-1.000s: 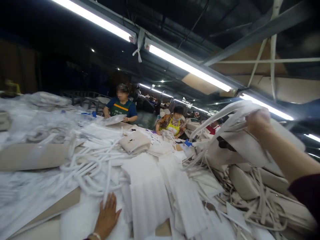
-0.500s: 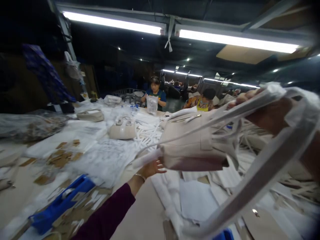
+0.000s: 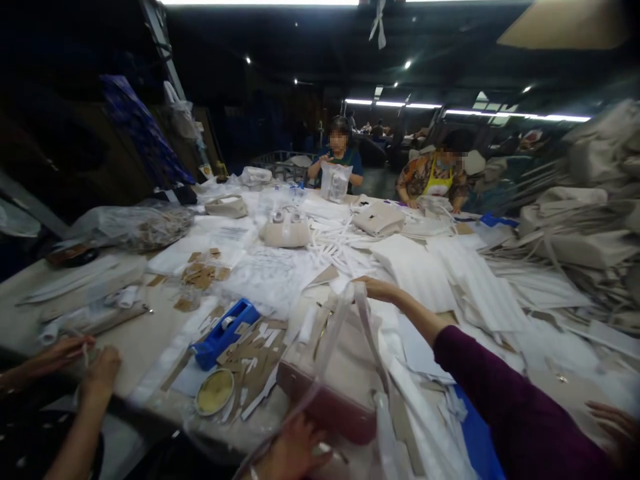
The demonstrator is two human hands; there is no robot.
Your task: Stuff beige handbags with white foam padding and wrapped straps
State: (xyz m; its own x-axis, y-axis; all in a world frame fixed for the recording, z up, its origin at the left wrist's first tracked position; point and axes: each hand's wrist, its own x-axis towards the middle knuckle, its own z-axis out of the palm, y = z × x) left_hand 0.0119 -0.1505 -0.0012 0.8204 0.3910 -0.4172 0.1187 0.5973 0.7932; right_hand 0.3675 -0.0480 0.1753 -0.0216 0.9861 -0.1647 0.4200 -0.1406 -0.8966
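A beige handbag (image 3: pixel 345 347) with a darker brownish base lies tilted at the front of the table, its base turned towards me. Its wrapped handles (image 3: pixel 334 340) stand up in the middle. My right hand (image 3: pixel 377 289), at the end of a purple sleeve, reaches in from the right and is closed on the top of a handle. Below the base, at the lower edge of the view, is my left hand (image 3: pixel 295 450). Its fingers look apart, and it is partly cut off and blurred. A thin strap (image 3: pixel 287 427) runs down past this hand.
A blue tape dispenser (image 3: pixel 227 333), a round tin (image 3: pixel 215 392) and cardboard strips lie to the left. A co-worker's hands (image 3: pixel 93 363) work at far left; another person's hand (image 3: pixel 613 420) shows at right. Bags (image 3: pixel 580 227) are piled at right. Two people sit opposite.
The handbag has come down from the raised right hand onto the near table, its base now towards me. My left hand has moved down to the lower edge. The view has tilted downward.
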